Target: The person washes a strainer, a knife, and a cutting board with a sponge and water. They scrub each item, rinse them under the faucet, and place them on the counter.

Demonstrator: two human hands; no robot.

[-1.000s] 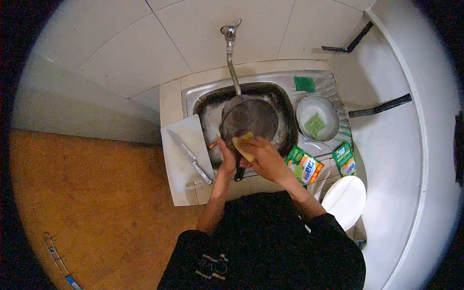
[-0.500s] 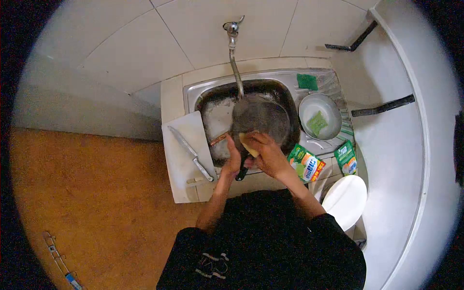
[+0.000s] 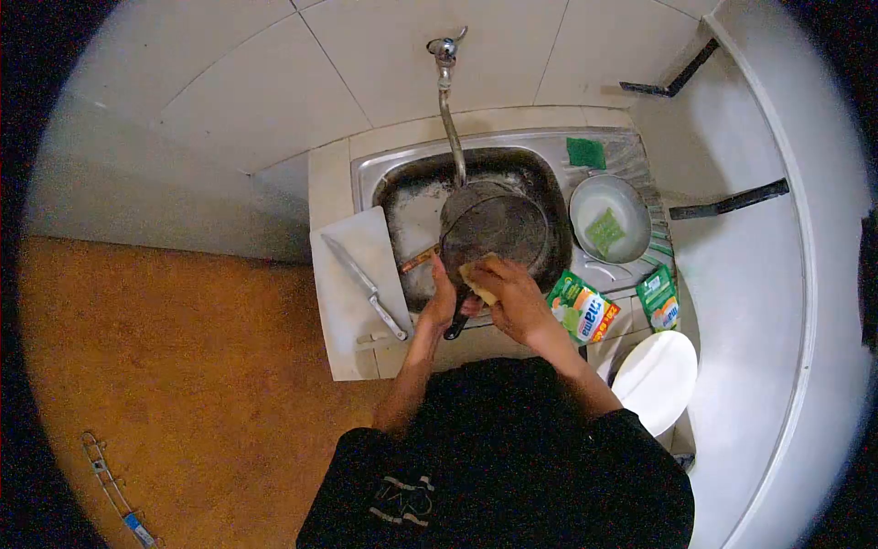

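A dark frying pan (image 3: 494, 229) is held over the right part of the sink, below the faucet. My left hand (image 3: 441, 300) is closed around its black handle (image 3: 455, 327), close to the pan's near edge. My right hand (image 3: 517, 297) grips a yellowish sponge (image 3: 481, 284) at the near rim of the pan, beside the handle. The fingers of my right hand partly cover the sponge. A brown, stick-like piece (image 3: 420, 259) shows in the sink left of the pan; what it belongs to is hidden.
Left of the sink (image 3: 366, 178), a knife (image 3: 361, 284) lies on a white cutting board (image 3: 340, 320). To the right are a metal bowl (image 3: 631, 203) with a green sponge (image 3: 604, 231), a green scouring pad (image 3: 585, 153), detergent pouches (image 3: 583, 309) and a white plate (image 3: 657, 380). The faucet (image 3: 448, 110) hangs above.
My right hand and the sponge have shifted slightly right and down against the pan's near rim. The pan's surface shows sharper now. The whole view has moved a little.
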